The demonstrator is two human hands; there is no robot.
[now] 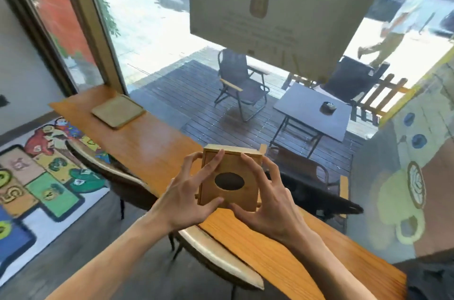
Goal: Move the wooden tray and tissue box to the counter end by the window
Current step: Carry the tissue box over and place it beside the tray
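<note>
The wooden tissue box [232, 167], square with a dark oval opening on top, is held just above the long orange-brown counter [152, 142]. My left hand [189, 194] grips its left side with thumb at the near edge and fingers spread over the top. My right hand [267, 199] clasps its right side. The flat wooden tray [118, 110] lies at the far left end of the counter, beside the window frame.
Two curved-back chairs [216, 253] are tucked under the counter's near edge. A colourful rug [41, 177] covers the floor at left. Beyond the glass are a folding chair [240, 83], a dark table [312, 110] and a person walking. A white sign [282, 5] hangs on the window.
</note>
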